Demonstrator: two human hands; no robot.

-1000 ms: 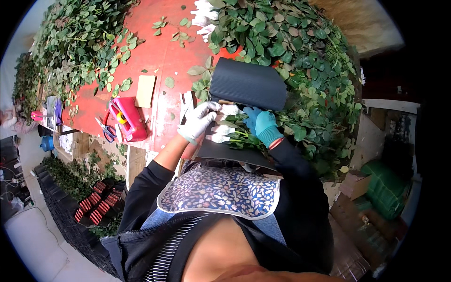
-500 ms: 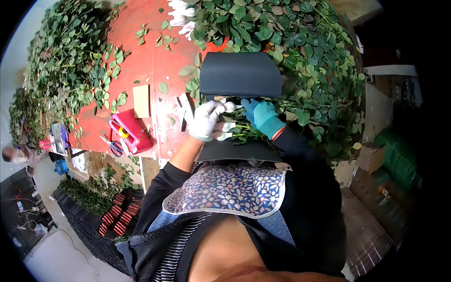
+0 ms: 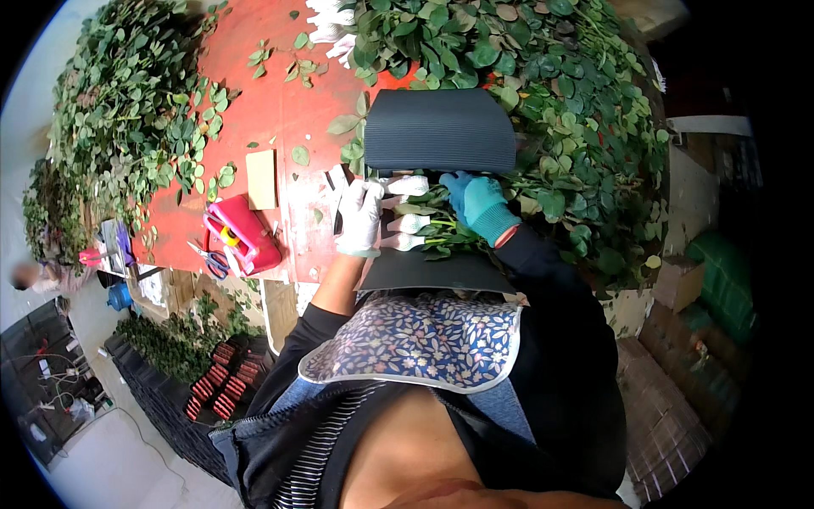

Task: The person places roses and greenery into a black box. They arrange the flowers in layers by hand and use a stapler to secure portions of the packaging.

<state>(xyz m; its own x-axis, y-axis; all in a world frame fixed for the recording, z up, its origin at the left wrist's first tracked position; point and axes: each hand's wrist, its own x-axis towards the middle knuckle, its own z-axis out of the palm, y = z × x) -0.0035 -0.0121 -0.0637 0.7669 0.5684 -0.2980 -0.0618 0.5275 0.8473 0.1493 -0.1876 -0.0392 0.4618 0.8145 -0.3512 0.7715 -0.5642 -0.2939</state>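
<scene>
My left hand [image 3: 360, 216], in a white glove, lies at the left end of four white-sleeved flower heads, several in a column [image 3: 409, 223], its fingers extended and touching near the edge. My right hand [image 3: 476, 204], in a teal glove, has its fingers curled on the leafy stems [image 3: 445, 233] beside the top sleeved heads. These lie between a ribbed black panel [image 3: 438, 127] above and a flat black sheet [image 3: 434, 271] below. Just left of my left hand are pale strips [image 3: 337, 182], partly hidden.
A red table [image 3: 280, 102] carries leafy piles [image 3: 119, 102] at left and right [image 3: 577, 153], more white-sleeved heads [image 3: 331, 30], a yellow pad [image 3: 261, 178], a pink dispenser [image 3: 250, 242] and scissors [image 3: 212, 261]. Crates [image 3: 225, 382] stand lower left. A person [image 3: 47, 276] is at far left.
My left hand has drawn back from the top sleeved head toward the left, its fingers straighter. My right hand has shifted slightly, staying at the stems. The whole view has moved a little.
</scene>
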